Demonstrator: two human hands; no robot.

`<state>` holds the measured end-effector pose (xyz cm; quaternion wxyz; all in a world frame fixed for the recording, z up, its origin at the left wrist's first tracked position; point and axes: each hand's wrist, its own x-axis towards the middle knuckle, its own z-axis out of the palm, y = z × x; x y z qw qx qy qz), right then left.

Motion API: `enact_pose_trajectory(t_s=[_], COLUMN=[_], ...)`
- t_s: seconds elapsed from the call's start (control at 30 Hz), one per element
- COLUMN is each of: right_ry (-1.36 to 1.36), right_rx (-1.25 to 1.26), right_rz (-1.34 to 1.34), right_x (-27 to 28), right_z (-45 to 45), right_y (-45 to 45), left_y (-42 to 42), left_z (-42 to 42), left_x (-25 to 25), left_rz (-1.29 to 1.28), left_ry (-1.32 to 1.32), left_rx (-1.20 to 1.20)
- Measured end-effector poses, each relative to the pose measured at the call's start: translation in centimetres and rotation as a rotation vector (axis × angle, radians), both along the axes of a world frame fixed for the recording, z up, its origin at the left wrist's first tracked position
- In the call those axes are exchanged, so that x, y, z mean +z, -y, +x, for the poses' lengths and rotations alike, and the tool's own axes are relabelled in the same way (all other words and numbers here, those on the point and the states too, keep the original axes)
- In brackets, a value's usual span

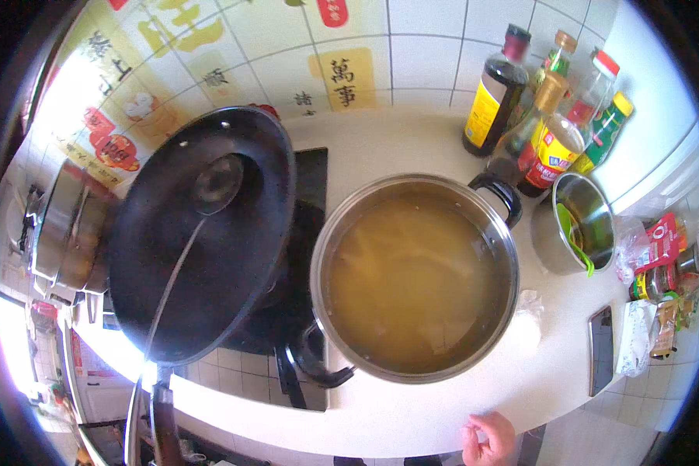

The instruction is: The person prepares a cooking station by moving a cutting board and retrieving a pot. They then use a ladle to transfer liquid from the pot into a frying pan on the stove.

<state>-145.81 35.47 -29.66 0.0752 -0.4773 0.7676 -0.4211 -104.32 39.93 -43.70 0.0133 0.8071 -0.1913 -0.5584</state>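
Observation:
My right hand [489, 438] is at the counter's front edge, low in the view, its fingers loosely curled with nothing visible in them. My left hand is out of view. Before me on the pale counter [396, 416] stands a two-handled stainless steel pot [320, 256], filled with cloudy yellowish broth [419, 291] with pale pieces under the surface. To its left is a dark wok [145, 256], its inside facing me, with a dark handle [163, 428] pointing down. A metal ladle [218, 182] rests in the wok, its thin handle running past the rim.
Under the wok lies a black glass cooktop [303, 378]. Several sauce bottles [495, 96] crowd the back right corner. Near them stands a steel container [544, 233] with a green utensil [571, 233]. A phone [601, 351] and food packets [638, 338] lie at right. Stacked steel cookware [64, 233] is far left.

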Motion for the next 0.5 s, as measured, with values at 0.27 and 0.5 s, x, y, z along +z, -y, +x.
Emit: enact_pose_trajectory(t_s=[0.27,0.5], right_ry=[0.224,0.257], right_rx=[-0.145,-0.253], right_rz=[-0.007,-0.064], right_x=[-1.9,-0.2], right_z=[0.9,2.7], right_y=[-0.2,1.6], left_y=[-3.4,-4.3], left_z=[2.0,8.4], left_x=[0.9,-2.7], left_rz=[-0.176,-0.313], left_ry=[0.031,-0.079], left_rx=[-0.624,-0.577])
